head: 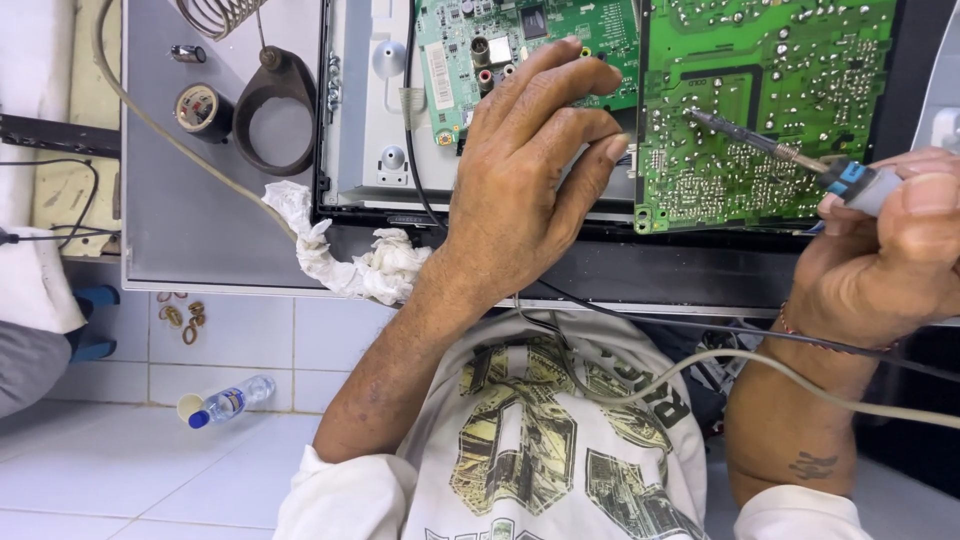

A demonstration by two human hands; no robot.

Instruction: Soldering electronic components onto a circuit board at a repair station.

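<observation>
The right hand (890,250) has its grip clenched on a soldering iron (790,155), tip touching the green circuit board (770,60). The left hand (530,170), grip released, rests fingers on the smaller board (450,40).

small board (520,45) left of large board (760,100) | rag (350,255) lower left

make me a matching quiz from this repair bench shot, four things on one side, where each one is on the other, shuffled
Things:
1. soldering iron with blue collar
2. clear plastic water bottle with blue cap
3. crumpled white tissue
4. roll of tape

Places:
A. lying on the white tiled floor
B. on the grey metal tabletop, beside a dark ring-shaped stand
C. in the right hand, tip on the large green circuit board
D. at the table's front edge, beside the left hand

Pairs: 1-C, 2-A, 3-D, 4-B
</observation>
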